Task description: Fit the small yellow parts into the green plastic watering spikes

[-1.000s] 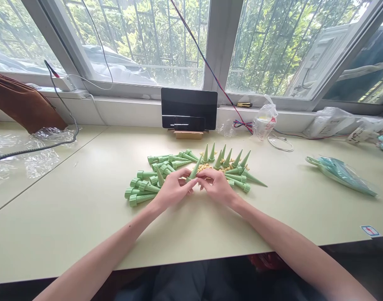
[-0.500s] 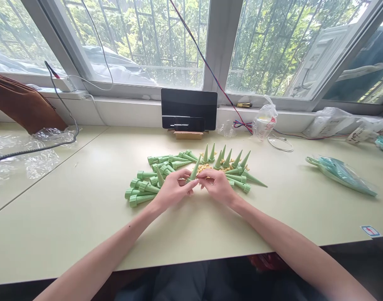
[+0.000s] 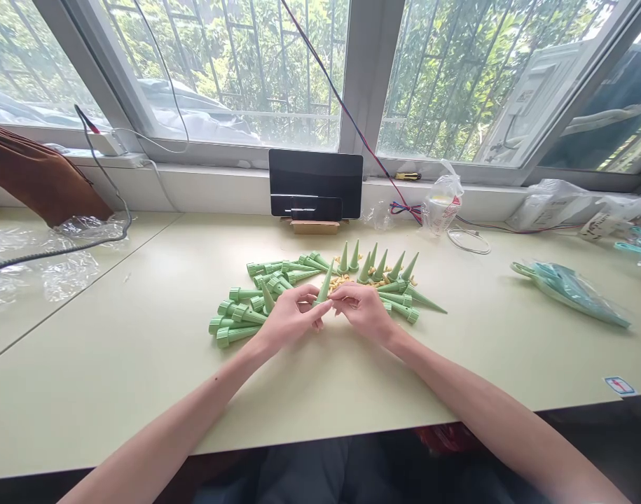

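Note:
My left hand (image 3: 293, 312) is closed around the base of a green plastic plant-watering spike (image 3: 326, 281), which stands with its point up. Right beside it, my right hand (image 3: 364, 313) has its fingers pinched together close to the spike's lower part; whatever they hold is hidden. Several more green spikes (image 3: 240, 312) lie in a heap to the left, their ribbed caps facing outward. Behind my right hand, a group of upright spikes (image 3: 381, 266) stands on the table, and others lie at its right. Small yellow pieces (image 3: 342, 280) are scattered between the two groups.
A dark tablet (image 3: 316, 178) and a phone lean on a cardboard stand at the back. Rightward lie a bag of green parts (image 3: 575, 290) and a coiled white cable (image 3: 468, 241). Clear plastic wrap (image 3: 71, 273) and a brown bag (image 3: 36, 175) are at the left.
Both hands stay nearly in place; the spike in my left hand tilts very slightly. The other spikes have not moved.

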Action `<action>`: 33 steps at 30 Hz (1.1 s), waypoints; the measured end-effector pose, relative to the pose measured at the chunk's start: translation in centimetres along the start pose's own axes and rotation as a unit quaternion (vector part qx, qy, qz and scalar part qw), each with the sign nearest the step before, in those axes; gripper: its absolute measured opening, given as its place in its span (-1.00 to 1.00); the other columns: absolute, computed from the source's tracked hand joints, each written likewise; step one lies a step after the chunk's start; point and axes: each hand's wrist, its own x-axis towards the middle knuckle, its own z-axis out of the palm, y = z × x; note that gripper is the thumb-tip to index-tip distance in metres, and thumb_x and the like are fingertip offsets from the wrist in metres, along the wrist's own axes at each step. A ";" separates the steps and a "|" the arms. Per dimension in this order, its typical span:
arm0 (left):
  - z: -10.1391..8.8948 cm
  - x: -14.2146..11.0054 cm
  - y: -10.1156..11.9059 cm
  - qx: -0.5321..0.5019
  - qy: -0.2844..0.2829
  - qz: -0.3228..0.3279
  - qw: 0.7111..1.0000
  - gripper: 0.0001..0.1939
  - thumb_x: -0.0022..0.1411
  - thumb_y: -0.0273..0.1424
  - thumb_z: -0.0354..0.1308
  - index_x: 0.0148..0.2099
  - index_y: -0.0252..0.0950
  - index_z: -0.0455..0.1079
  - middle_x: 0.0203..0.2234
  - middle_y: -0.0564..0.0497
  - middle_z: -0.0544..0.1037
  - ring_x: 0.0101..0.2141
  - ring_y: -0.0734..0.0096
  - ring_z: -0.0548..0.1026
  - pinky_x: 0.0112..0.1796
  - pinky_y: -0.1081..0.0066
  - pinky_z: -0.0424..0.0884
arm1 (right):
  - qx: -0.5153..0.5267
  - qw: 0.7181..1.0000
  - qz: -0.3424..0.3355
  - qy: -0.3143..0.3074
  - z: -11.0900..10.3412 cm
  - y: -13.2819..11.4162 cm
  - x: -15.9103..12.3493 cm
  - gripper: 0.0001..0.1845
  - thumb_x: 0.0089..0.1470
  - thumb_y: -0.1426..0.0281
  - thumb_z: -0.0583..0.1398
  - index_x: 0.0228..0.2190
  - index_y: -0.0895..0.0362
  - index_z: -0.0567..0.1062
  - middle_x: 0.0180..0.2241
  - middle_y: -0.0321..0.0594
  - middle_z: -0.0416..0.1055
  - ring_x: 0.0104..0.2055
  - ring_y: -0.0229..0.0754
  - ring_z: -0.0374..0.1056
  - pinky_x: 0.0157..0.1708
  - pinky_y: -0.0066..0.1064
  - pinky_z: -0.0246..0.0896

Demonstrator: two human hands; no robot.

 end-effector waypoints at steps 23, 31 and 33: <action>0.1 0.1 0.0 -0.006 0.012 0.017 1.000 -0.68 0.12 -0.17 0.26 -0.16 -0.28 0.46 -0.31 0.00 0.56 -0.54 0.45 0.47 -0.41 0.36 0.46 | 0.094 0.992 0.085 0.022 0.0 -1.2 0.2 -0.80 0.06 0.25 0.30 -0.38 0.15 0.51 -0.45 -0.28 0.47 -0.51 -0.24 0.45 -0.45 -0.33 0.50; 0.1 0.2 -0.1 -0.004 0.004 0.023 1.000 -0.70 0.16 -0.19 0.25 -0.15 -0.28 0.47 -0.30 0.00 0.57 -0.54 0.46 0.48 -0.42 0.38 0.46 | 0.080 0.993 0.085 0.026 0.2 -1.1 0.1 -0.80 0.10 0.25 0.27 -0.39 0.15 0.50 -0.46 -0.28 0.43 -0.51 -0.26 0.41 -0.45 -0.36 0.47; 0.1 0.2 0.0 -0.007 -0.001 0.025 1.000 -0.70 0.18 -0.18 0.24 -0.14 -0.28 0.47 -0.29 -0.01 0.57 -0.53 0.47 0.48 -0.42 0.39 0.46 | 0.067 0.994 0.076 0.034 0.2 -1.2 0.1 -0.81 0.12 0.26 0.25 -0.38 0.14 0.50 -0.46 -0.28 0.42 -0.51 -0.27 0.40 -0.46 -0.37 0.45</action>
